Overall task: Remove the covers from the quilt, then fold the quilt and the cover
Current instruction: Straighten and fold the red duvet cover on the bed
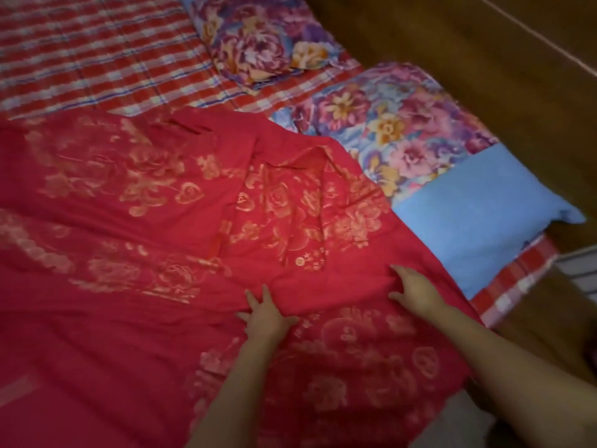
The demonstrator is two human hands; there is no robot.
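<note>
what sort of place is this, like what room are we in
Most likely a home bedroom: a bed with a red plaid sheet, floral pillows lying along a wooden panel, probably the headboard, and a red quilt cover spread across the bed.

Floral pillows, checked sheet

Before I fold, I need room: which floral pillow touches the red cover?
The nearer pillow with the plain blue end; the red cover meets it. The other pillow lies apart on the checked sheet.
</note>
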